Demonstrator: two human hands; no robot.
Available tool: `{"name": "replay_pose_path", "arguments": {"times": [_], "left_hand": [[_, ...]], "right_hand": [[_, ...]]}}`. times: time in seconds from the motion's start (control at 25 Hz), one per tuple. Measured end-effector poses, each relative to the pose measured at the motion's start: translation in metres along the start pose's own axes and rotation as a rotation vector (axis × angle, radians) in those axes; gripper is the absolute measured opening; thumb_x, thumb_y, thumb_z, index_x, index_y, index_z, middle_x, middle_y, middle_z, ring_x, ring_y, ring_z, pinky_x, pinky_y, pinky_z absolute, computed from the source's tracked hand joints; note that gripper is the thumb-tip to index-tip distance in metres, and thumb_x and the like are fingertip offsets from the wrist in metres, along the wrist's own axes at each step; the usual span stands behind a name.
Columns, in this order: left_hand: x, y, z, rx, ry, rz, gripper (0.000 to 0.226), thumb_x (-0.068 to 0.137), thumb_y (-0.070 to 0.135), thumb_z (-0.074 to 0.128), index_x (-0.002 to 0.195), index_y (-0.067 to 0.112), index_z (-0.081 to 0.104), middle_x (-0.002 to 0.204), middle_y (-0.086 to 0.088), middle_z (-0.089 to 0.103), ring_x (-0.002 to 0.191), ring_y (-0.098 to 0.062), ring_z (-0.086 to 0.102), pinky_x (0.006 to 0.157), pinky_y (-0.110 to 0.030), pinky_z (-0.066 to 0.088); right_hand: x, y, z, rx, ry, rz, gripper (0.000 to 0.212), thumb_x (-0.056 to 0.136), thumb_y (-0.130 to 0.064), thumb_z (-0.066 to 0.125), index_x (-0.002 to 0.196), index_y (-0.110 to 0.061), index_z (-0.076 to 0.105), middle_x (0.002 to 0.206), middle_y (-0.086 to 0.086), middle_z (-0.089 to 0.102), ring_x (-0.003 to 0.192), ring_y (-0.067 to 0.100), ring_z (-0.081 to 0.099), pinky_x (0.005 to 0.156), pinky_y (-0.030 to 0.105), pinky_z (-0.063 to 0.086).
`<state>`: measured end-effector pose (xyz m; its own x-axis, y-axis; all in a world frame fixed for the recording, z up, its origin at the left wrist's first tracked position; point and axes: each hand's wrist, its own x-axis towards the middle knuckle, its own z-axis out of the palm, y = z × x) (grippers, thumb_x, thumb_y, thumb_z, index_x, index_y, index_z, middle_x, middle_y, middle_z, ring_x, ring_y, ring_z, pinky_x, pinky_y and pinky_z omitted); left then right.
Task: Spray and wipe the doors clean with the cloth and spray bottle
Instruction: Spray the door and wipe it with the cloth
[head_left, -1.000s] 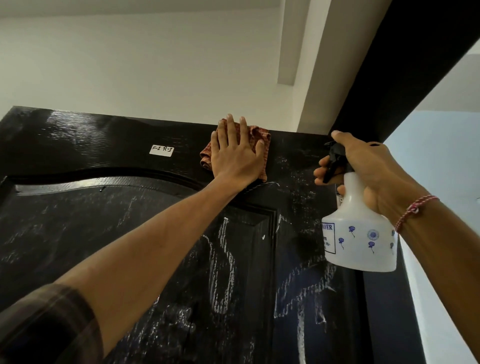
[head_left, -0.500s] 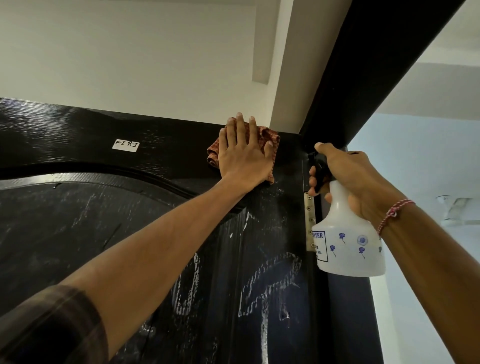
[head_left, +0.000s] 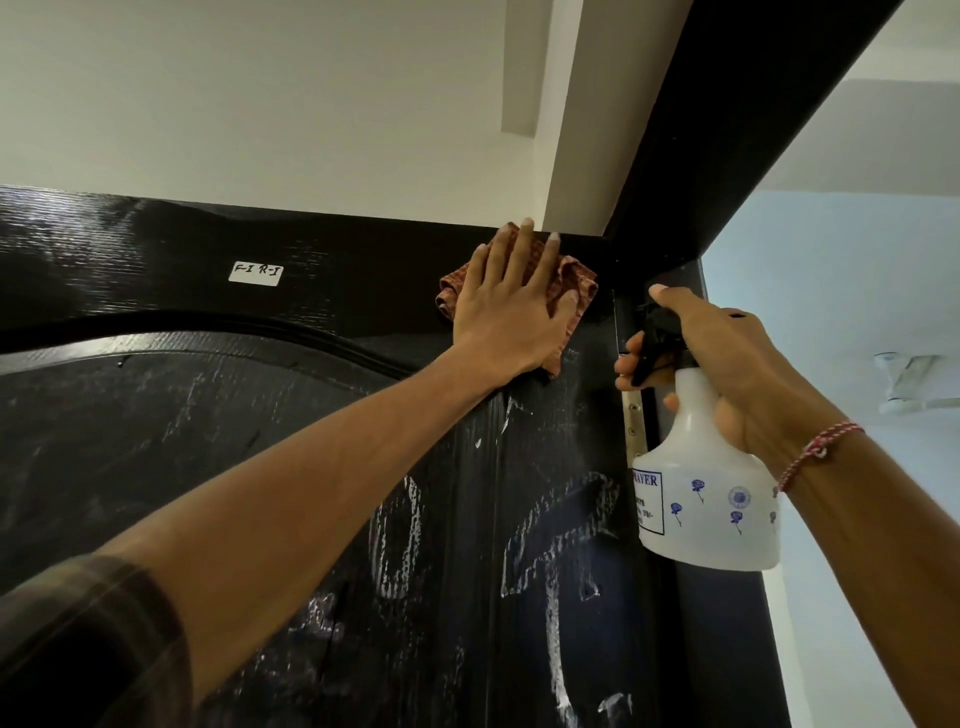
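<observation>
A black door with white chalky streaks fills the lower left. Near its top right corner, my left hand presses a folded reddish-brown cloth flat against the door with straight, spread fingers. To the right, by the hinge edge, my right hand grips the neck of a white spray bottle with blue flower prints. Fingers lie on its black trigger, and the nozzle points toward the door.
A white label is stuck on the door's top rail. A metal hinge sits beside the bottle. The black door frame runs overhead to the right, with white ceiling above and a pale blue wall beyond.
My left hand has slid the cloth up and right toward the door's top corner. My right hand still holds the bottle by the hinge edge. The view has shifted right.
</observation>
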<state>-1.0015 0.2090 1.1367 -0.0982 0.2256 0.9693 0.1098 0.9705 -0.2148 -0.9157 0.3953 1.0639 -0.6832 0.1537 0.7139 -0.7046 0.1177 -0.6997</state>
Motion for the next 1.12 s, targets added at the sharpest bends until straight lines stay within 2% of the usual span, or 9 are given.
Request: {"name": "replay_pose_path", "arguments": {"times": [0.12,0.28,0.4,0.48,0.56,0.68,0.88,1.0,1.12], "left_hand": [[-0.01,0.032,0.009,-0.055,-0.005,-0.041,0.074,0.107,0.058,0.017,0.166,0.022,-0.01,0.172,-0.01,-0.021,0.159,-0.027,-0.022,0.129,-0.048,-0.011],[-0.021,0.057,0.019,-0.072,0.024,0.034,0.073,0.106,0.054,0.027,0.168,0.021,0.006,0.175,-0.01,-0.006,0.161,-0.028,-0.01,0.13,-0.049,-0.003],[-0.027,0.053,0.019,-0.067,0.033,0.064,0.072,0.106,0.054,0.027,0.168,0.022,0.008,0.176,-0.009,-0.004,0.162,-0.027,-0.008,0.131,-0.047,-0.003],[-0.031,0.047,0.017,-0.081,0.023,0.059,0.073,0.107,0.056,0.025,0.168,0.022,0.006,0.175,-0.009,-0.006,0.162,-0.026,-0.009,0.131,-0.047,-0.004],[-0.039,0.038,0.014,-0.075,0.02,0.055,0.074,0.106,0.058,0.022,0.168,0.022,0.004,0.175,-0.009,-0.007,0.162,-0.026,-0.01,0.13,-0.048,-0.003],[-0.049,0.013,0.006,-0.061,0.015,0.058,0.074,0.107,0.06,0.02,0.168,0.022,0.002,0.175,-0.009,-0.01,0.161,-0.026,-0.012,0.13,-0.049,-0.004],[-0.059,-0.046,-0.009,-0.002,0.002,0.062,0.075,0.106,0.062,0.015,0.167,0.023,-0.005,0.174,-0.008,-0.016,0.16,-0.025,-0.017,0.13,-0.049,-0.007],[-0.061,-0.079,-0.018,0.015,-0.009,0.05,0.075,0.106,0.063,0.015,0.167,0.024,-0.007,0.174,-0.008,-0.018,0.16,-0.024,-0.018,0.13,-0.048,-0.008],[-0.064,-0.112,-0.027,0.014,0.004,0.042,0.076,0.106,0.064,0.017,0.167,0.025,-0.005,0.174,-0.007,-0.015,0.16,-0.024,-0.017,0.13,-0.048,-0.008]], "right_hand": [[-0.008,-0.005,0.0,0.022,0.041,-0.033,0.049,0.105,-0.055,0.051,0.093,-0.012,0.071,0.085,0.013,0.081,0.067,0.023,0.077,0.046,0.022,0.05],[-0.02,-0.006,-0.005,0.053,0.061,-0.03,0.046,0.105,-0.053,0.054,0.096,-0.011,0.071,0.079,0.011,0.079,0.06,0.02,0.075,0.038,0.019,0.048],[-0.029,-0.001,-0.005,0.013,0.079,-0.009,0.047,0.105,-0.053,0.053,0.093,-0.012,0.071,0.087,0.014,0.081,0.071,0.025,0.076,0.043,0.023,0.048],[-0.035,0.001,-0.004,-0.006,0.094,-0.001,0.048,0.105,-0.054,0.054,0.089,-0.012,0.071,0.084,0.012,0.081,0.075,0.027,0.077,0.049,0.027,0.047],[-0.04,0.0,0.0,-0.018,0.101,-0.002,0.048,0.104,-0.054,0.054,0.088,-0.013,0.072,0.081,0.011,0.081,0.072,0.025,0.077,0.051,0.028,0.048],[-0.044,-0.006,0.01,-0.021,0.107,0.002,0.048,0.104,-0.054,0.055,0.088,-0.012,0.072,0.081,0.012,0.081,0.064,0.021,0.077,0.043,0.022,0.049],[-0.05,-0.023,0.041,-0.026,0.097,-0.013,0.05,0.105,-0.056,0.053,0.092,-0.012,0.072,0.095,0.017,0.081,0.083,0.031,0.078,0.041,0.02,0.049],[-0.056,-0.027,0.067,-0.002,0.081,-0.021,0.049,0.104,-0.055,0.055,0.093,-0.01,0.072,0.097,0.018,0.081,0.08,0.03,0.077,0.041,0.02,0.049],[-0.059,-0.031,0.093,0.056,0.065,-0.02,0.049,0.105,-0.052,0.056,0.105,-0.005,0.071,0.101,0.022,0.077,0.075,0.027,0.074,0.039,0.018,0.048]]}}
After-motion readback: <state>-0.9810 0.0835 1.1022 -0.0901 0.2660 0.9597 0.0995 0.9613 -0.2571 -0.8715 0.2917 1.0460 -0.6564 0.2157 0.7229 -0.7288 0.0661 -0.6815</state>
